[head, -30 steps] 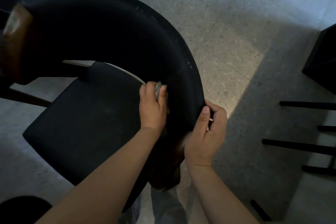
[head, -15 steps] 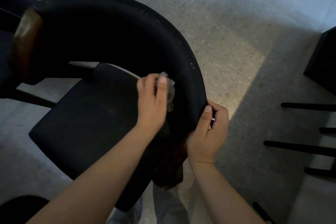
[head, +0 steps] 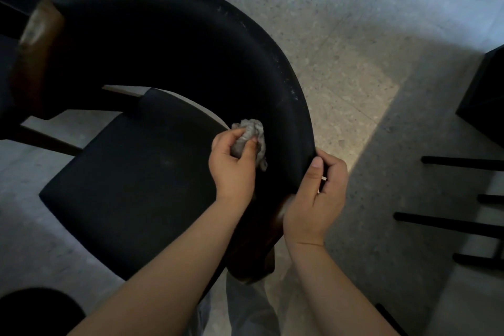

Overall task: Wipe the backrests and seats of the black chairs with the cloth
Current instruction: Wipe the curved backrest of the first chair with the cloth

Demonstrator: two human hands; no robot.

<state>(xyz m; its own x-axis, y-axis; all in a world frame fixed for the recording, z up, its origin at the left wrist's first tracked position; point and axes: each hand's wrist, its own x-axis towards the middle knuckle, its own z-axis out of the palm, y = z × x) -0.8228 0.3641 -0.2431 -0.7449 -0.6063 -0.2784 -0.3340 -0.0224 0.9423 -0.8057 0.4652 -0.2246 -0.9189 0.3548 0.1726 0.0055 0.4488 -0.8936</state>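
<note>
A black chair stands below me, with a curved black backrest (head: 191, 43) arching over its black seat (head: 131, 185). My left hand (head: 231, 163) grips a crumpled grey cloth (head: 251, 135) and holds it against the inner face of the backrest near its right end. My right hand (head: 317, 194) grips the outer edge of that right end, thumb on top. Brown wooden ends show at the backrest's left tip (head: 35, 43) and under my right hand.
The floor is pale speckled terrazzo (head: 354, 35). Black bars of other furniture (head: 450, 221) lie at the right, with a black block (head: 485, 95) above them. A dark round shape (head: 35, 311) sits at the lower left.
My left hand has slid the cloth up along the inside of the backrest, and more of the cloth now shows. My right hand has kept its grip.
</note>
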